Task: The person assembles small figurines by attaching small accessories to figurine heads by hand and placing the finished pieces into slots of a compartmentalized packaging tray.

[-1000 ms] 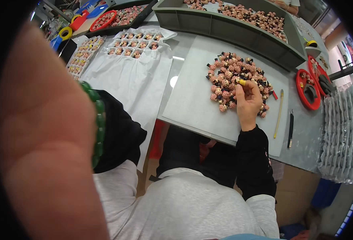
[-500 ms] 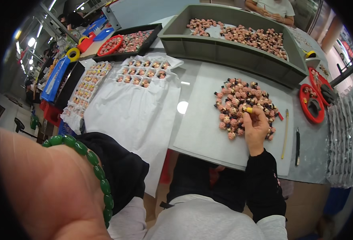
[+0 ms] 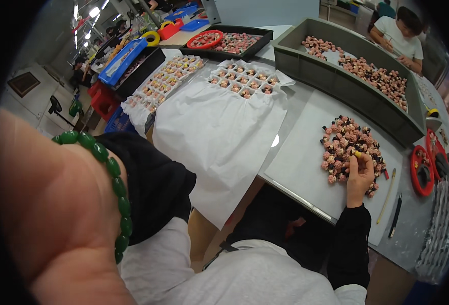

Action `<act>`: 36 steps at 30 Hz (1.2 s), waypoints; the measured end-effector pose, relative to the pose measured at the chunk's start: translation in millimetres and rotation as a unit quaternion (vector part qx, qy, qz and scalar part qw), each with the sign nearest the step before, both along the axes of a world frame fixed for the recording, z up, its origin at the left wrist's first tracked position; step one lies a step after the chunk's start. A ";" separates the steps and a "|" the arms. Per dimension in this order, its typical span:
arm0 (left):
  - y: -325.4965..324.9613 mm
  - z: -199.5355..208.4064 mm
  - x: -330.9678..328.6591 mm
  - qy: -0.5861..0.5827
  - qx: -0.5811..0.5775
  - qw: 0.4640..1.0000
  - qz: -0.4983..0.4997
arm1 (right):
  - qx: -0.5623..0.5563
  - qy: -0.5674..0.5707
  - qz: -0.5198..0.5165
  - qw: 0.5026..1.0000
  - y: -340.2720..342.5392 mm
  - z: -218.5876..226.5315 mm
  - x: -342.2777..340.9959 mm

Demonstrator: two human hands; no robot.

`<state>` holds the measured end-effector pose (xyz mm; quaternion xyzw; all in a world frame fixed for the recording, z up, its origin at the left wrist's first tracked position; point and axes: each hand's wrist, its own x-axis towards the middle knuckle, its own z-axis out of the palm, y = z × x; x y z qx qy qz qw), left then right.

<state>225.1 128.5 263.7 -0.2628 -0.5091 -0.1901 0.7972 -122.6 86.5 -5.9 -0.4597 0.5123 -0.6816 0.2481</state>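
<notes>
Yellow piece (image 3: 357,154) stayed pinched in your right hand (image 3: 360,179), fingertips nearly together, over pink-and-black pile (image 3: 344,137); view swung left, handling seemed unadvanced; left hand (image 3: 56,203): finger spread indeterminable.

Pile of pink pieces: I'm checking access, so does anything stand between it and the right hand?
Nothing visible does: the right hand, pinching a small yellow item, is at the near side of the pile.
</notes>
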 end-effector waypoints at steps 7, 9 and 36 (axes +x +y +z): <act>2.5 20.0 -53.4 0.054 -0.013 0.998 0.019 | -0.041 0.061 -0.010 0.997 6.9 -1.5 4.7; -25.2 -3.6 -45.6 -0.198 0.013 0.967 0.159 | -0.019 0.066 -0.024 0.997 13.1 -4.2 1.8; -34.7 -252.3 -173.5 -0.389 0.636 0.558 -0.365 | -0.053 0.156 0.016 0.986 74.4 2.2 42.9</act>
